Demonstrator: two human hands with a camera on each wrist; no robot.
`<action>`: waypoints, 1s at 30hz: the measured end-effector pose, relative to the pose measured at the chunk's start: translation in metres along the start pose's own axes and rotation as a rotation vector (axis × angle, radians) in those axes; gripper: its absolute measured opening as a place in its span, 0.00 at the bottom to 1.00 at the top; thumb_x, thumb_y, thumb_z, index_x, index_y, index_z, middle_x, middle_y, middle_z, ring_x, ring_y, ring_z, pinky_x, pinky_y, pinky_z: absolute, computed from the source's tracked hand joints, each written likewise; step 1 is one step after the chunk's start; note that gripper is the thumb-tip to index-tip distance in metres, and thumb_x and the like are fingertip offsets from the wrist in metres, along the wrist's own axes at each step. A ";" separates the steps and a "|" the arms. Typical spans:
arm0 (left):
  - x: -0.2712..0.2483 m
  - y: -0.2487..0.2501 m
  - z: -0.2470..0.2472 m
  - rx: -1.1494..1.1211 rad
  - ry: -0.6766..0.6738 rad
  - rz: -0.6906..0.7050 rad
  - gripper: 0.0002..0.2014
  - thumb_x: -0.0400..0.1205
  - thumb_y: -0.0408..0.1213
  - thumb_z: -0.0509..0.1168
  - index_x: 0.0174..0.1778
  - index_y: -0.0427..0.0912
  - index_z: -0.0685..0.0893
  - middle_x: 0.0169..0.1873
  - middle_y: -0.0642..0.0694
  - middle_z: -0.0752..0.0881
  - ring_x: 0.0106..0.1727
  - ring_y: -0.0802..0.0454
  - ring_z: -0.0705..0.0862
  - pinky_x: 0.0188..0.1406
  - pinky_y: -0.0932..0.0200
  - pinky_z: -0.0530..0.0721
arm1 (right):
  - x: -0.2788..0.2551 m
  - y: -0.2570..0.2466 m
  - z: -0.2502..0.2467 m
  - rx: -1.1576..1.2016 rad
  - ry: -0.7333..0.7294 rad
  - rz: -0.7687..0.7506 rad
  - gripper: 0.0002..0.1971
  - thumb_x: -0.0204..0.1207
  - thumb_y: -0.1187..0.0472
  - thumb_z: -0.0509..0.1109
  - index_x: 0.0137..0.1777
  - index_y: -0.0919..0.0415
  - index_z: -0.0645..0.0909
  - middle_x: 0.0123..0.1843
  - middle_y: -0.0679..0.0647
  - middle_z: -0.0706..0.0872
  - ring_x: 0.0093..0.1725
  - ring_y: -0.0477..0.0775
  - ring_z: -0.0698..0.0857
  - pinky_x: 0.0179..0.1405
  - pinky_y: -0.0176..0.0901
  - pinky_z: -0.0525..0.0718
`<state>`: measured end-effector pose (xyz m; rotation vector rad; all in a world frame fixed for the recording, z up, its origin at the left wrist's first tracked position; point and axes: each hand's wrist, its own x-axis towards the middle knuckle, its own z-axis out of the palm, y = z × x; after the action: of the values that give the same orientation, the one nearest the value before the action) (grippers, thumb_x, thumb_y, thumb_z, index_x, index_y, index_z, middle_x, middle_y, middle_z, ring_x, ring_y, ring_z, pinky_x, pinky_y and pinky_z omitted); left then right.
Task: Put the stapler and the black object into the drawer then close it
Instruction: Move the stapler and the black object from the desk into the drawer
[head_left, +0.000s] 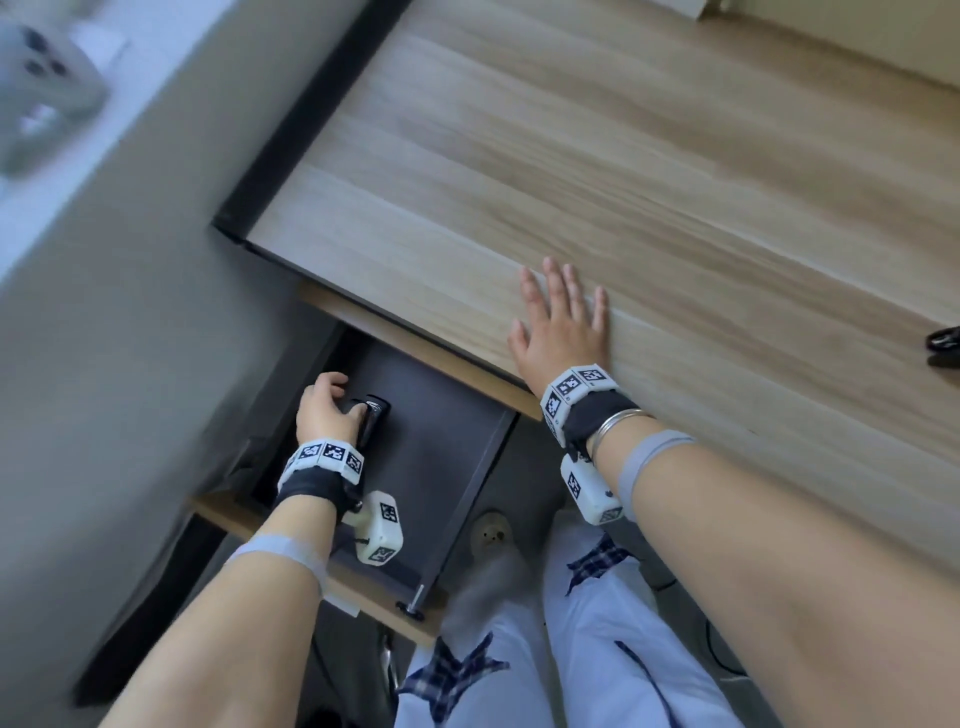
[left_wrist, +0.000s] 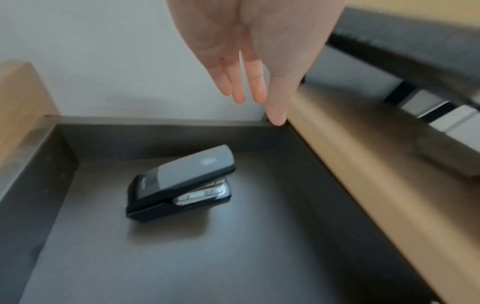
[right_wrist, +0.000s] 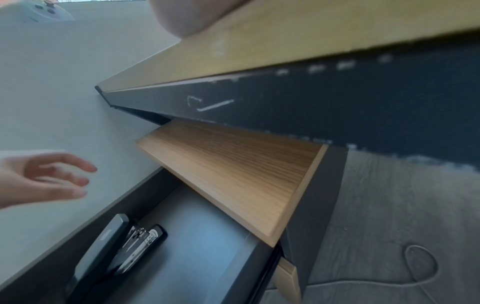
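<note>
The dark stapler lies on the floor of the pulled-out drawer, close to its left wall. My left hand hovers just above it. In the left wrist view the fingers hang straight and apart from the stapler, holding nothing. The right wrist view also shows the left hand open above the stapler. On the wooden desk top my right hand lies flat near the front edge. A small black object sits on the desk at the far right, partly cut off.
The desk top stretches wide behind my right hand. A wooden panel overhangs the back of the drawer. A blurred white device lies at the upper left. My legs in pale trousers stand right of the drawer.
</note>
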<state>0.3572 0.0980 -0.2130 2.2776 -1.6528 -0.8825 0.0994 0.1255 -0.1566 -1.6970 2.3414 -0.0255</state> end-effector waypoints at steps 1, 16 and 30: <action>-0.002 0.009 -0.008 -0.006 0.002 0.031 0.17 0.74 0.29 0.69 0.60 0.39 0.81 0.57 0.37 0.84 0.57 0.40 0.83 0.56 0.53 0.77 | -0.001 0.002 -0.003 0.005 -0.026 -0.011 0.32 0.82 0.49 0.53 0.85 0.48 0.48 0.88 0.51 0.48 0.87 0.53 0.47 0.83 0.63 0.42; -0.037 0.217 -0.015 0.003 -0.137 0.502 0.14 0.76 0.21 0.60 0.53 0.35 0.83 0.41 0.47 0.80 0.42 0.50 0.79 0.45 0.59 0.76 | -0.023 0.129 -0.094 0.133 -0.155 0.187 0.19 0.83 0.59 0.54 0.71 0.54 0.77 0.73 0.55 0.78 0.73 0.59 0.75 0.70 0.49 0.71; -0.078 0.355 0.112 0.065 -0.434 0.702 0.17 0.72 0.16 0.54 0.41 0.43 0.80 0.41 0.44 0.81 0.41 0.46 0.79 0.49 0.49 0.83 | -0.051 0.332 -0.143 0.201 -0.127 0.977 0.24 0.84 0.54 0.56 0.77 0.62 0.62 0.77 0.65 0.67 0.71 0.68 0.75 0.60 0.54 0.79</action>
<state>-0.0063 0.0620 -0.1056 1.3838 -2.4482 -1.1726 -0.2257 0.2609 -0.0609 -0.3400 2.6798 0.0245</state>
